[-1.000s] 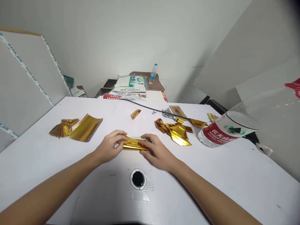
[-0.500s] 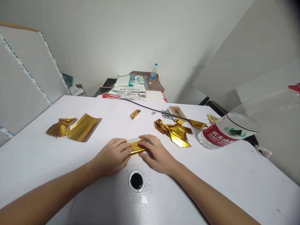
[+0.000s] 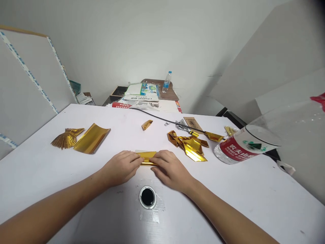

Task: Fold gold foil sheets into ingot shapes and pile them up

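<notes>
A strip of folded gold foil paper lies on the white table in front of me, its pale underside just showing along the far edge. My left hand grips its left end, fingertips pressed down on the foil. At the other end, my right hand holds the strip with its fingers on top and the thumb lower, near the front edge. The fingers cover both ends of the paper. To the left lie a gold sheet and a pleated gold fan shape. Folded gold pieces sit to the right.
A large, tilted plastic bottle with a red label stands at the right. Behind the foil are a small gold piece, a black cable and a yellow-handled tool. A round black-centred fitting is nearest me.
The foil strip has turned slightly and now lies more level across the table. My left fingers have shifted a little, uncovering more gold. The whole view has moved slightly.
</notes>
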A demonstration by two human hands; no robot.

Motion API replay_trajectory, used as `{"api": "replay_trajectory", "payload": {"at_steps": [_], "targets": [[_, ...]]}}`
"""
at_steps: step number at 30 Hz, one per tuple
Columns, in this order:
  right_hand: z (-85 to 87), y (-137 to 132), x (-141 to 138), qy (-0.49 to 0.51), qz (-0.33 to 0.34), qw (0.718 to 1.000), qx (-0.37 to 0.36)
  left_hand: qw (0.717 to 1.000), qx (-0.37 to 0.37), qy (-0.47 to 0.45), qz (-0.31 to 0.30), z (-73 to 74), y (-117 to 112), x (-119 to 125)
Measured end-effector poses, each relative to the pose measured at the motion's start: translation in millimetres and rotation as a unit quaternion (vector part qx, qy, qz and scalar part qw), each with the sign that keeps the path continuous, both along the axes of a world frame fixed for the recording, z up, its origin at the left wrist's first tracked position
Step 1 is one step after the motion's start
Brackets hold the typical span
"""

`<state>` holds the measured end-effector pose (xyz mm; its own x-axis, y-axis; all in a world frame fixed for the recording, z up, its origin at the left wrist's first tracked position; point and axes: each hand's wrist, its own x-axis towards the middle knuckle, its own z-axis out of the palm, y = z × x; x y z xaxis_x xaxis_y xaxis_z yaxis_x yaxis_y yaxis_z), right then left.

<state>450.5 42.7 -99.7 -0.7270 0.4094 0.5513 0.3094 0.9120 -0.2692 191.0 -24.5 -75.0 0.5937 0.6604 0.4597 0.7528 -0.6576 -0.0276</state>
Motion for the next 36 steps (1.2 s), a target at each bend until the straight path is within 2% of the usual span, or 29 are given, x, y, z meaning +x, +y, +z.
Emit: {"api": "replay_trajectory", "payload": {"at_steps": [3, 8, 13, 20, 24, 29, 36], "targets": [[1.3, -2.1, -0.9, -0.011, -0.001, 1.0, 0.02, 0.999, 0.039, 0.015, -0.013, -2.2, -0.8, 0.1], [4.0, -2.7, -0.6, -0.022, -0.009, 0.998, 0.059, 0.998, 0.047, -0.012, -0.035, -5.5, -0.9, 1.9], [7.7, -2.5, 0.4, -0.031, -0.019, 0.996, 0.084, 0.998, 0.064, -0.001, -0.028, -5.1, -0.5, 3.2], [8.3, -3.7, 1.2, -0.054, -0.018, 0.996, 0.074, 0.998, 0.063, 0.003, -0.024, -3.2, 0.5, 5.8], [8.8, -4.2, -0.7, -0.043, 0.007, 0.997, 0.066, 0.998, 0.055, 0.004, -0.023, -3.0, 0.5, 6.7], [6.8, -3.8, -0.8, -0.045, 0.026, 0.994, 0.093, 0.998, 0.052, -0.001, -0.027, -2.0, 0.5, 6.8], [4.1, -3.0, 2.3, -0.087, 0.015, 0.99, 0.109, 0.996, 0.077, 0.008, -0.046, -6.5, 1.6, 2.9]]}}
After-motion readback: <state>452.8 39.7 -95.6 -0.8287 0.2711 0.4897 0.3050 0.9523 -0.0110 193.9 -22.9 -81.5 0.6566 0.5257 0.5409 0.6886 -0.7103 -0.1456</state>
